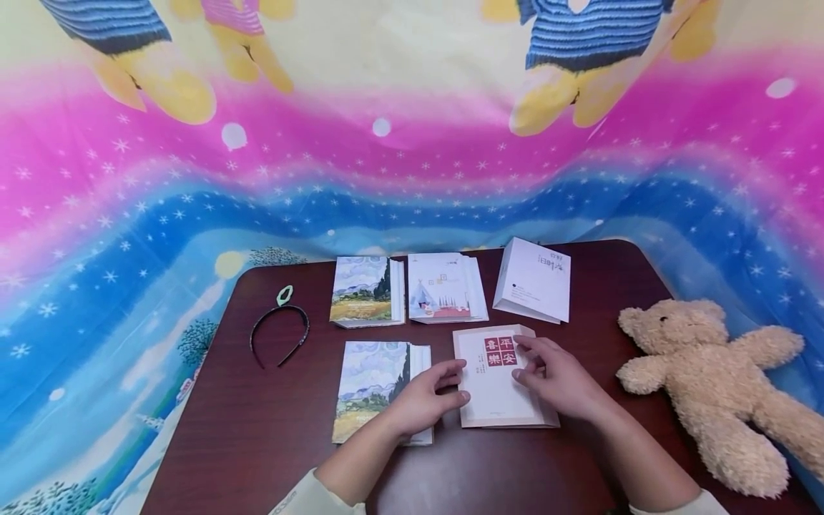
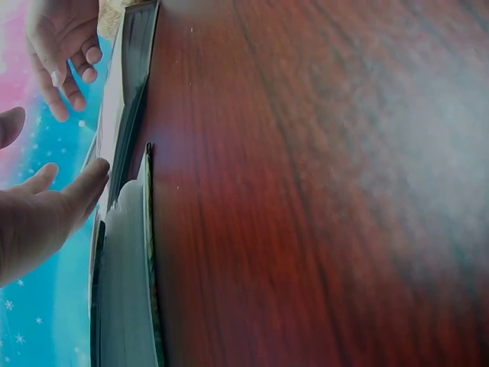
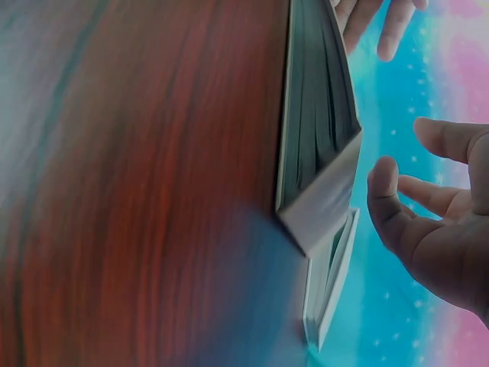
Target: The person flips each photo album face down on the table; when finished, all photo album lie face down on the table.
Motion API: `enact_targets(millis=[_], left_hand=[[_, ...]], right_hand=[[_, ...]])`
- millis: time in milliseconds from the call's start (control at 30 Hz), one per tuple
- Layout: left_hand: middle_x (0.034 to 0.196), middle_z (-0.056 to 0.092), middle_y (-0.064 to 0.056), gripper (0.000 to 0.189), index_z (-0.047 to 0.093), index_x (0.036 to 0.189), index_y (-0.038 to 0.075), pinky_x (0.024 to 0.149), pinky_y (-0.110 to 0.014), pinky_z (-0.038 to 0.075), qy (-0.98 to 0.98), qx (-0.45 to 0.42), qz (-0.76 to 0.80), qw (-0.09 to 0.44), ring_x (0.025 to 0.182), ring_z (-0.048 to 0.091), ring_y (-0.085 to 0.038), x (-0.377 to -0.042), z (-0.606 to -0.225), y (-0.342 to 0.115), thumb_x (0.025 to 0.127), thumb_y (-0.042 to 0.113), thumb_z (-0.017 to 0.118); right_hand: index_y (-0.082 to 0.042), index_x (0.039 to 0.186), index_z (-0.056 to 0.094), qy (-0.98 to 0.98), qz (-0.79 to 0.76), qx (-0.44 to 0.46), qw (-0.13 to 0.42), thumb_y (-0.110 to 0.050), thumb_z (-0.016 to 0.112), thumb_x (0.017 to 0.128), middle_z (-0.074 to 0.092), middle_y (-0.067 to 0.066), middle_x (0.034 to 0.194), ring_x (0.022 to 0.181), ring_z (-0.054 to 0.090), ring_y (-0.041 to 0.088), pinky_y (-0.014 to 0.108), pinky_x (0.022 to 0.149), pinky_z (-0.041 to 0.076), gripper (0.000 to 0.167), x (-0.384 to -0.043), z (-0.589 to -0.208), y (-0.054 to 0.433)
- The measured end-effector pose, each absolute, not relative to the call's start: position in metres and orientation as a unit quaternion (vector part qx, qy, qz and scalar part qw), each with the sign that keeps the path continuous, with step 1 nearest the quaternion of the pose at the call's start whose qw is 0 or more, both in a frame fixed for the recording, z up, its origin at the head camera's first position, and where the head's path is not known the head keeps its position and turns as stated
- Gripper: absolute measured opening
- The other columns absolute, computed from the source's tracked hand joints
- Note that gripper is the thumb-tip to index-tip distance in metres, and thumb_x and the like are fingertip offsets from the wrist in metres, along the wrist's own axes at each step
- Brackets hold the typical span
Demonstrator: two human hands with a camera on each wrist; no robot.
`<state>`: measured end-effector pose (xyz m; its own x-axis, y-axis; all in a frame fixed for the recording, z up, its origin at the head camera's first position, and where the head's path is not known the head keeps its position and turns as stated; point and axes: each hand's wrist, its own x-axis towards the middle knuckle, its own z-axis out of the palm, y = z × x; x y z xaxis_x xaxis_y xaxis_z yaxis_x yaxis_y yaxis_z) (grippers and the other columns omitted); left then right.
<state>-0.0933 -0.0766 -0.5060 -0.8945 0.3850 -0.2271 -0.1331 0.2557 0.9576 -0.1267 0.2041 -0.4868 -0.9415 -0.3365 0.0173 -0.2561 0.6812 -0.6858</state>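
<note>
A cream photo album [image 1: 479, 404] with red square characters on its cover lies closed at the front of the table. Near its left edge is my left hand [image 1: 428, 393], fingers relaxed and apart, holding nothing. Over its right side hovers my right hand [image 1: 560, 375], fingers loosely bent; the right wrist view shows this hand [image 3: 439, 206] with a gap to the album [image 3: 317, 99]. Partly under my left wrist lies an album with a painted landscape cover [image 1: 370, 386], its page edges [image 2: 126, 267] showing in the left wrist view.
Behind stand a second landscape album [image 1: 360, 290], a tent-picture album [image 1: 444, 286] and a white album [image 1: 534, 279]. A headband [image 1: 253, 336] lies left, a teddy bear [image 1: 702, 379] right. A patterned cloth [image 1: 386, 186] hangs behind the dark table [image 1: 219, 429].
</note>
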Motion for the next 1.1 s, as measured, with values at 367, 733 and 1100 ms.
enact_targets(millis=[367, 733, 1100], left_hand=[[0.149, 0.056, -0.014, 0.060, 0.050, 0.153, 0.010, 0.112, -0.054, 0.042, 0.782, 0.086, 0.588, 0.187, 0.138, 0.053, -0.033, -0.095, -0.501, -0.089, 0.098, 0.024, 0.072], [0.154, 0.051, -0.015, 0.061, 0.051, 0.153, 0.016, 0.105, -0.049, 0.051, 0.779, 0.061, 0.600, 0.169, 0.141, 0.050, -0.033, -0.090, -0.497, -0.118, 0.098, 0.030, 0.073], [0.158, 0.046, -0.014, 0.063, 0.046, 0.155, 0.010, 0.107, -0.052, 0.049, 0.790, 0.047, 0.595, 0.142, 0.143, 0.046, -0.037, -0.090, -0.493, -0.142, 0.100, 0.026, 0.071]], right_hand=[[-0.005, 0.146, 0.057, 0.904, -0.382, -0.180, 0.075, -0.015, 0.077, 0.092, 0.063, 0.003, 0.102, 0.089, 0.061, 0.015, 0.029, 0.077, 0.052, 0.058, -0.131, -0.489, 0.181], [-0.001, 0.144, 0.057, 0.882, -0.418, -0.202, 0.085, -0.013, 0.078, 0.092, 0.064, 0.012, 0.115, 0.092, 0.062, 0.014, 0.028, 0.081, 0.056, 0.058, -0.129, -0.494, 0.152], [-0.011, 0.148, 0.056, 0.879, -0.422, -0.191, 0.112, -0.020, 0.078, 0.092, 0.064, 0.007, 0.126, 0.100, 0.063, 0.014, 0.032, 0.086, 0.056, 0.061, -0.126, -0.496, 0.126]])
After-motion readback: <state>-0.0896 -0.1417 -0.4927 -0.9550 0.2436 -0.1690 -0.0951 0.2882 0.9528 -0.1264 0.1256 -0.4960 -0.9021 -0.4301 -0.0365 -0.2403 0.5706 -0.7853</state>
